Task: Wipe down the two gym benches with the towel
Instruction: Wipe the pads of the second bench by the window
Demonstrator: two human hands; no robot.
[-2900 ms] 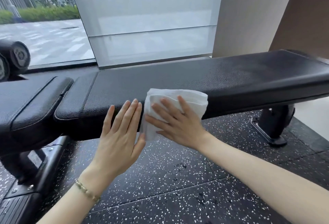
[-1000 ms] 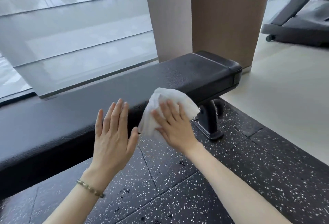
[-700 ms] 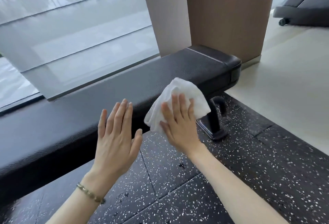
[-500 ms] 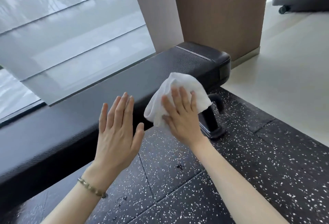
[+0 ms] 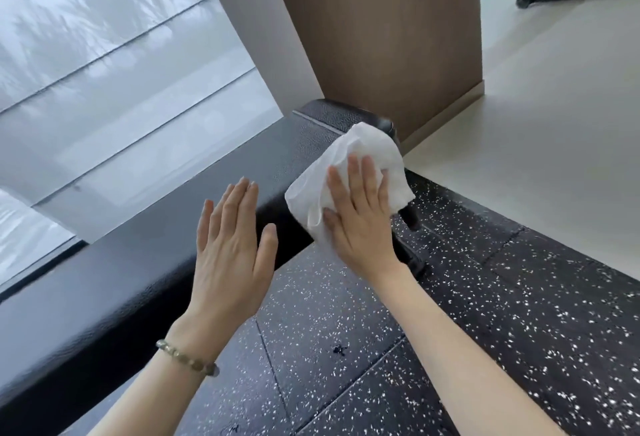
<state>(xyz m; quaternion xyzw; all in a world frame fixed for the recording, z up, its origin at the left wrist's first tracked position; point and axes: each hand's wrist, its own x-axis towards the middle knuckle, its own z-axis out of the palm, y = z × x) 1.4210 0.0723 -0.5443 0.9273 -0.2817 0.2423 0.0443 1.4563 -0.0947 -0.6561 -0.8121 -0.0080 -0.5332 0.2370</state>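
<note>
A long black padded gym bench (image 5: 173, 228) runs from lower left to the upper middle of the head view. A crumpled white towel (image 5: 363, 155) lies against the near side edge of the bench, close to its far end. My right hand (image 5: 360, 217) lies flat on the towel and presses it to the pad, fingers spread. My left hand (image 5: 232, 248) is held flat with fingers together just in front of the bench's side, holding nothing. Only one bench is in view.
The bench's black metal foot (image 5: 410, 228) stands right of the towel, partly hidden by my right hand. Black speckled rubber flooring (image 5: 450, 331) lies below, pale flooring (image 5: 519, 141) to the right. A wood-clad column (image 5: 381, 37) rises behind the bench end, beside a glass wall (image 5: 121, 89).
My right hand has slid the towel along the bench's side toward its far end. My left hand has followed alongside. The view has swung right and tilted.
</note>
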